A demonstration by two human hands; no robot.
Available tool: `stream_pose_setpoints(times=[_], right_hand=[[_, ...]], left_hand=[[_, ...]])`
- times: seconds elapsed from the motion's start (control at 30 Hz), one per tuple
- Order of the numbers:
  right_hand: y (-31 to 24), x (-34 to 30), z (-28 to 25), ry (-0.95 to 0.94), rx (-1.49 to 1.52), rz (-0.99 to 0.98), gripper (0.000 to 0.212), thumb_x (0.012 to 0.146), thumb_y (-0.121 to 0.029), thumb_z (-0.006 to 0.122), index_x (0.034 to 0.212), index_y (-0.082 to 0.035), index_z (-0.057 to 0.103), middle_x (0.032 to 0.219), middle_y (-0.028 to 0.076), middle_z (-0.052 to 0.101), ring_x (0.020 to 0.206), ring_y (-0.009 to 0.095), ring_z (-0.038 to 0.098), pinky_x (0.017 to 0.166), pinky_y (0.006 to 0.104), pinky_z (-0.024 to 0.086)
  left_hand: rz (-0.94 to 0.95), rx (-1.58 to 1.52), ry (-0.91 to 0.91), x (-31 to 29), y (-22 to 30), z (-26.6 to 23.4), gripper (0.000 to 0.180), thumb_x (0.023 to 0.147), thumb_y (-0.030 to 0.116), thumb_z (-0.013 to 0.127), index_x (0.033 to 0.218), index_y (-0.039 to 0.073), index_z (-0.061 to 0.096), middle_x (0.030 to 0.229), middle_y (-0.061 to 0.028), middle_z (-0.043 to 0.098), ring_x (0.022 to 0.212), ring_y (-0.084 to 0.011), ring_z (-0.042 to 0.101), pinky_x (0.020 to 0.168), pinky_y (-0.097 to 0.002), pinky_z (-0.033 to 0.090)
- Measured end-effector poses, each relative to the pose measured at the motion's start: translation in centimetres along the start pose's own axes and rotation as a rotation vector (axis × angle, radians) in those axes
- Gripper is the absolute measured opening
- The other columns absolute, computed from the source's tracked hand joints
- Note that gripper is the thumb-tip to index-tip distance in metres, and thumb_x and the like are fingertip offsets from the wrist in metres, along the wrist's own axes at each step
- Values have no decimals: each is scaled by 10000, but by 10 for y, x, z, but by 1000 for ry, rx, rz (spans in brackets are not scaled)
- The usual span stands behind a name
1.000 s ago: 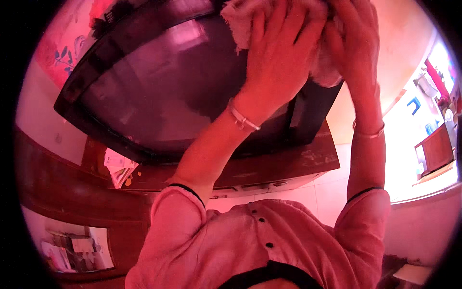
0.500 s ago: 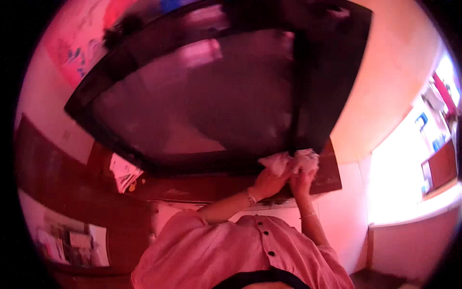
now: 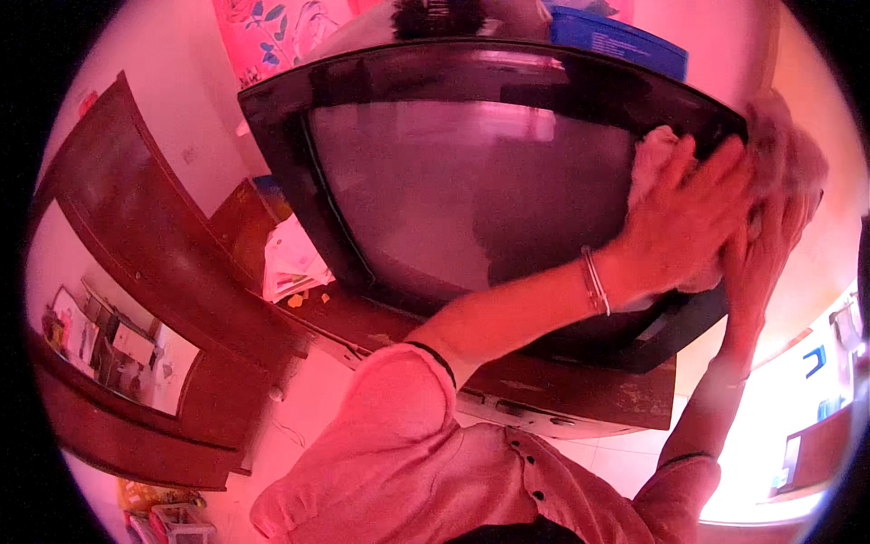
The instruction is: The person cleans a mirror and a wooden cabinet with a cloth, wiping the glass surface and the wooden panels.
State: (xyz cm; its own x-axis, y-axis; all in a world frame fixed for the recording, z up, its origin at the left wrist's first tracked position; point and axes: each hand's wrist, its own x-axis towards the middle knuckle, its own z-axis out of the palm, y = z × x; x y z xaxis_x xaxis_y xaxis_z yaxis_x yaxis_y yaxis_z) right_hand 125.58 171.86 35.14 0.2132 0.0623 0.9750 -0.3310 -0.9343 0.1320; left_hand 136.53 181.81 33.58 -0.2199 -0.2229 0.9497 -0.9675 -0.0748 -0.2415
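Note:
A black box-shaped television (image 3: 435,68) with a bulging grey screen (image 3: 408,181) stands in front of me. My left hand (image 3: 675,218) holds a pale crumpled cloth (image 3: 651,163) against the right side of the screen and frame, its fingers stretched over it. Beside it, my right hand (image 3: 770,231) is at the television's right edge, with another bunch of cloth (image 3: 787,145) at its fingers, blurred by motion. Whether the two bunches are one cloth cannot be made out. A thin bracelet (image 3: 595,283) sits on my left wrist.
The television rests on a dark red wooden cabinet (image 3: 598,390) with drawers. Papers (image 3: 294,258) lie at its left end. A blue box (image 3: 618,41) and a dark bristly object (image 3: 439,16) are behind the top. A wooden unit with a mirror (image 3: 118,335) stands left.
Both hands have moved up from the television's lower right corner to its upper right side, taking the cloth along. My view has shifted, showing more of the left side and the top.

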Motion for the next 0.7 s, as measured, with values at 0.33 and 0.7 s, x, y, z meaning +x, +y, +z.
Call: stream_pose_setpoints(times=[0.33,0.7], right_hand=[[-119,92,31,-104,164,-303,529,719,-100,584,1244,-75,532,1140,170,558,1070,370,506,955,449,386],[-324,158,127,-97,478,-629,437,763,-256,583,1199,-243,607,1092,74,593,937,288,581,776,449,450]], left_hand=[[-111,110,38,-20,-96,-106,577,731,263,649,1266,74,540,1362,-149,452,1337,-350,332,1050,-643,177],[-361,503,-85,-116,-226,-246,766,750,280,658,1387,-3,343,1439,-218,330,1366,-400,251,1088,-609,144]])
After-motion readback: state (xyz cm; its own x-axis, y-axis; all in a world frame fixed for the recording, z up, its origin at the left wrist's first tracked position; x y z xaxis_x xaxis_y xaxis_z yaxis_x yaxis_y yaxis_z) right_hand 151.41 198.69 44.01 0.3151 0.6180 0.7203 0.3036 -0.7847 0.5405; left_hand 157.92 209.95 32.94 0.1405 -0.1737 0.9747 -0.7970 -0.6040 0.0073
